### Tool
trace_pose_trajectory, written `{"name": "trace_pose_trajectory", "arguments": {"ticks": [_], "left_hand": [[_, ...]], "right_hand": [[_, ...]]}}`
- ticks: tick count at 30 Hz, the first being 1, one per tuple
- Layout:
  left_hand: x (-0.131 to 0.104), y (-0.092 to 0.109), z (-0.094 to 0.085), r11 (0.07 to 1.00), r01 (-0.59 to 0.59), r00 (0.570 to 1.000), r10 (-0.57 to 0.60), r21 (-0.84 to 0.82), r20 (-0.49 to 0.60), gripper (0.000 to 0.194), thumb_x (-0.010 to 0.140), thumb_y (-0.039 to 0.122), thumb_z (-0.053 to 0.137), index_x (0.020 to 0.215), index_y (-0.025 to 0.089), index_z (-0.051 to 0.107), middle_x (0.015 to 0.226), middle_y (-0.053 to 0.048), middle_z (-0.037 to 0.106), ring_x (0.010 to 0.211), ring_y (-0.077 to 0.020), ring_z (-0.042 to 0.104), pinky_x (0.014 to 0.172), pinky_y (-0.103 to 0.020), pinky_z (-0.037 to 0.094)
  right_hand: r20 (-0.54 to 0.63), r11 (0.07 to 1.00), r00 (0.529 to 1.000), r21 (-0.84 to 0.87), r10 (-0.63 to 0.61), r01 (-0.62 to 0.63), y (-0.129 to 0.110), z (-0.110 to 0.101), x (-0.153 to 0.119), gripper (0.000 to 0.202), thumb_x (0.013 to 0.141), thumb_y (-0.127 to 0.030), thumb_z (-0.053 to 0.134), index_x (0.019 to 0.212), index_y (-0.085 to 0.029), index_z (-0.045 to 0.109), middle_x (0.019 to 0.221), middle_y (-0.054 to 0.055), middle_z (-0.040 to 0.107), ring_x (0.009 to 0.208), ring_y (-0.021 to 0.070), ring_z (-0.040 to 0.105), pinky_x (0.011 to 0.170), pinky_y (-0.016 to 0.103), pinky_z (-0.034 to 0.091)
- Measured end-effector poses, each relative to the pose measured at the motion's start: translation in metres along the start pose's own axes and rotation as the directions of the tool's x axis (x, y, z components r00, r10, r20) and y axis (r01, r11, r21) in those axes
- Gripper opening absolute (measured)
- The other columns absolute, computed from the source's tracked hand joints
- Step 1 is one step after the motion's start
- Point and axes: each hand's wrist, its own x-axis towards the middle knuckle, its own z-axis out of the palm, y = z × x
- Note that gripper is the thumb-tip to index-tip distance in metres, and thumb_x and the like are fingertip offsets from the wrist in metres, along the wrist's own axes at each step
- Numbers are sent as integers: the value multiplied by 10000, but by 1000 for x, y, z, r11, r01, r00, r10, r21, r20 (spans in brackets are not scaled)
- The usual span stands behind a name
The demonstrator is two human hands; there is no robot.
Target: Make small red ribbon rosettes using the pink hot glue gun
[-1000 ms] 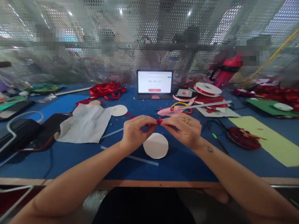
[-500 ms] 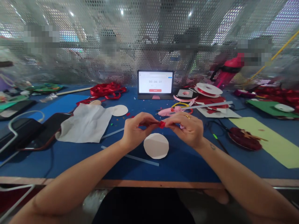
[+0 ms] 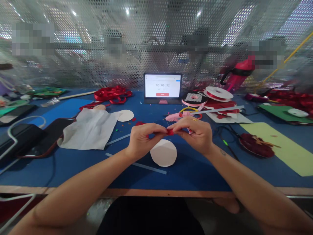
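Observation:
A small piece of red ribbon (image 3: 170, 132) is pinched between my two hands above the blue table. My left hand (image 3: 144, 138) grips its left side with thumb and forefinger closed. On the other side my right hand (image 3: 193, 133), wearing a ring, holds it with bent fingers. Most of the piece is hidden by the fingertips. Just below lies a round white disc (image 3: 163, 153), flat on the table. Behind my right hand rests a pink glue gun (image 3: 178, 117) with a clear glue stick in its back. Red scraps (image 3: 140, 123) lie just behind my left hand.
A tablet (image 3: 162, 85) with a running timer stands at the back. Ribbon spools (image 3: 218, 94) are right of it, a red ribbon heap (image 3: 112, 94) left. A grey cloth (image 3: 88, 129) and a phone (image 3: 46, 138) lie left. Glue sticks (image 3: 149, 168) lie near the front; yellow paper (image 3: 286, 147) lies right.
My left hand has dropped slightly, and its fingers have straightened somewhat along the red piece. Both hands still pinch it in nearly the same spot.

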Motion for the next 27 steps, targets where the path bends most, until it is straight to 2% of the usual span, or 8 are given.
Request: {"name": "trace_pose_trajectory", "arguments": {"ticks": [6,13,27], "left_hand": [[1,0,0,1000,3,999,-2,25,-34,65,724,83,639,720,145,658,718,-15,700,664,-91,657,619,-145,536],[1,-1,0,997,-70,997,70,34,-14,82,730,73,630,718,149,660,726,-26,703,679,-99,659,667,-178,544],[0,-1,2,996,31,1000,-31,-85,1,74,734,92,639,769,150,670,774,-40,704,707,-112,661,662,-189,551]], "right_hand": [[-79,999,997,-52,2,-6,1,2,-1,91,740,-184,663,814,-237,661,745,-4,711,706,150,646,695,311,514],[-25,998,999,-50,-36,34,1,0,0,99,781,-149,606,805,-229,658,759,-2,715,709,138,652,712,302,510],[-40,990,995,-113,-94,88,2,0,0,117,770,-112,605,807,-213,652,768,27,717,721,144,646,707,301,517]]}}
